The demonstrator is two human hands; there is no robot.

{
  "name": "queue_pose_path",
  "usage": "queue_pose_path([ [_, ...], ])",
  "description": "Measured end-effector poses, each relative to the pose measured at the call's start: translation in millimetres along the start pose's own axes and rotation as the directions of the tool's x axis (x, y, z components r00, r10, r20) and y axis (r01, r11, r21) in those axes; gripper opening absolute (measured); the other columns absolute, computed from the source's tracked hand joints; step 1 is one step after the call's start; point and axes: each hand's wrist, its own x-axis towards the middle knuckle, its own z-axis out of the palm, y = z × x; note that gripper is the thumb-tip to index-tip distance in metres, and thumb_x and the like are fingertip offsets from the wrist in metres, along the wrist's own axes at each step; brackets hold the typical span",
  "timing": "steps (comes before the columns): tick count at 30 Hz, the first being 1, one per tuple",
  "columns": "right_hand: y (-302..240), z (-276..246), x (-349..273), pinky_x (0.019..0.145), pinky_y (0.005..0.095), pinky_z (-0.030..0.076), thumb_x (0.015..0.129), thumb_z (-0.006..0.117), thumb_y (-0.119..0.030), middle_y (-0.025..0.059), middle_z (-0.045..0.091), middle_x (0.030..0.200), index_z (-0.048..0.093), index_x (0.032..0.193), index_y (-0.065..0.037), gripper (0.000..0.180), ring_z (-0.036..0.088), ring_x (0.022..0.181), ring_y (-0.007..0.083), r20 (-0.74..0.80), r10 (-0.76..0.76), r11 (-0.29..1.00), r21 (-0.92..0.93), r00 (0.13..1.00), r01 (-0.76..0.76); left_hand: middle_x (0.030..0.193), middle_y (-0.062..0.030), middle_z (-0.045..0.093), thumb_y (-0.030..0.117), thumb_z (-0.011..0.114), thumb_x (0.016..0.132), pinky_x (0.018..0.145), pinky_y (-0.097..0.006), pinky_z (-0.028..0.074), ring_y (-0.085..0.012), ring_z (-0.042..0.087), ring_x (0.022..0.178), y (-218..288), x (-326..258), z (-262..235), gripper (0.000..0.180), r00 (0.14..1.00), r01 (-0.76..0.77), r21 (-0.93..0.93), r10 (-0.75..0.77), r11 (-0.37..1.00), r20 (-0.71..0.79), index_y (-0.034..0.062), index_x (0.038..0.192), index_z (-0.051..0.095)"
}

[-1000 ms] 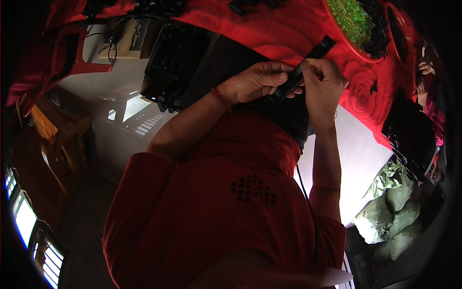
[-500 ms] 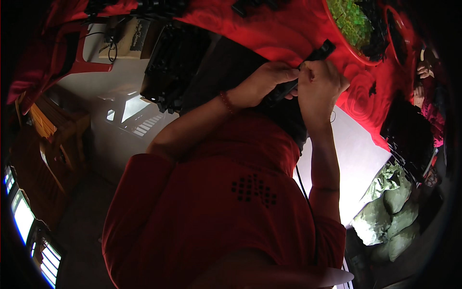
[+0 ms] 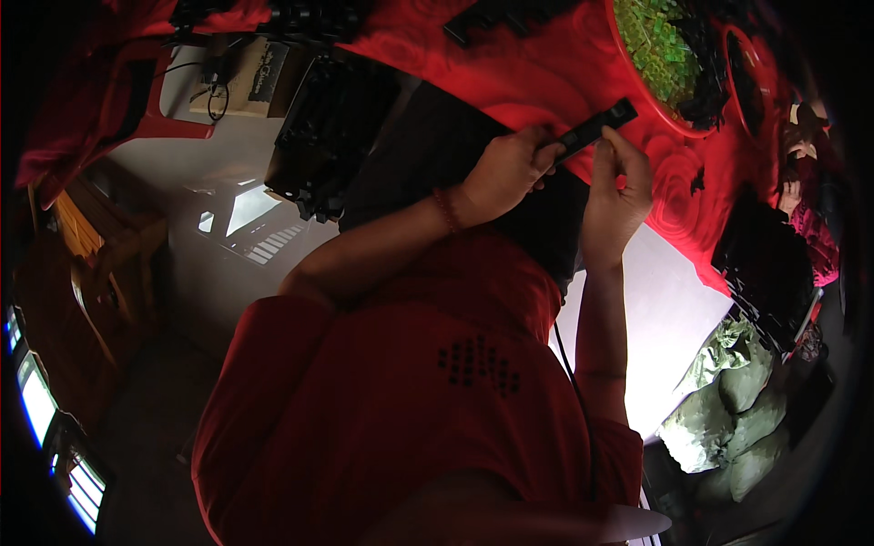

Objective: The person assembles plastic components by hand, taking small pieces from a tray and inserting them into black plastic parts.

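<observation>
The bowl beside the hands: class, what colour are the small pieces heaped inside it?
Green pieces, in a red bowl; head view.

Black strip (image 3: 596,130). Red tablecloth (image 3: 537,68) (swirl-patterned at the right). Red bowl (image 3: 637,86) holds green pieces (image 3: 660,45).

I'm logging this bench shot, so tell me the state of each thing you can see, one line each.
Black bar: lifted off the table, tilted, held at both hands.
Left hand: closed around the bar's lower end.
Right hand: fingertips pinching the bar's upper part.
Red bowl: full of small green pieces.
Red cloth: spread over the table, wrinkled.
Green sacks: stuffed, heaped on the floor.
</observation>
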Motion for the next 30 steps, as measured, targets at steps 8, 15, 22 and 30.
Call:
queue_pose_path([
  [8,-7,-6,5,0.075,0.0333,0.045,0.1,0.059,-0.02,0.0099,0.061,0.1,0.056,0.112,0.002,0.025,0.052,0.084,0.0145,-0.18,0.042,0.997,0.076,0.983,-0.029,0.067,-0.0063,0.063,0.026,0.063,0.097,0.054,-0.03,0.05,-0.013,0.062,0.059,7,-11,-4,0.026,0.986,-0.161,-0.052,0.158,0.986,-0.045,0.0014,0.09,0.061],
  [15,-8,-10,0,0.078,0.0254,0.043,0.104,0.053,-0.022,0.0026,0.058,0.094,0.058,0.115,0.001,0.026,0.052,0.087,0.0097,0.144,0.135,0.976,0.153,0.98,-0.156,0.068,-0.0135,0.062,0.026,0.065,0.094,0.057,-0.035,0.05,-0.0237,0.064,0.06,9,-19,-7,0.025,0.951,-0.295,0.148,0.305,0.944,-0.053,0.0012,0.091,0.06],
  [22,-16,-1,-7,0.066,0.0362,0.047,0.102,0.054,-0.015,0.015,0.063,0.084,0.051,0.109,0.004,0.021,0.06,0.074,0.022,0.058,-0.064,0.995,0.076,0.996,0.059,0.082,-0.0046,0.064,0.018,0.062,0.098,0.066,-0.025,0.05,-0.0094,0.061,0.075,20,-24,-6,0.018,0.968,-0.244,0.092,0.249,0.965,-0.045,0.0,0.102,0.064],
  [30,-20,1,-12,0.071,0.0327,0.045,0.102,0.054,-0.017,0.0102,0.061,0.09,0.052,0.112,0.002,0.022,0.056,0.08,0.0172,0.088,0.046,0.996,0.078,0.995,-0.053,0.087,-0.0022,0.064,0.014,0.061,0.099,0.069,-0.025,0.05,-0.0089,0.059,0.077,15,-22,-8,0.014,0.993,-0.106,-0.182,0.114,0.977,0.034,0.0008,0.101,0.064],
])
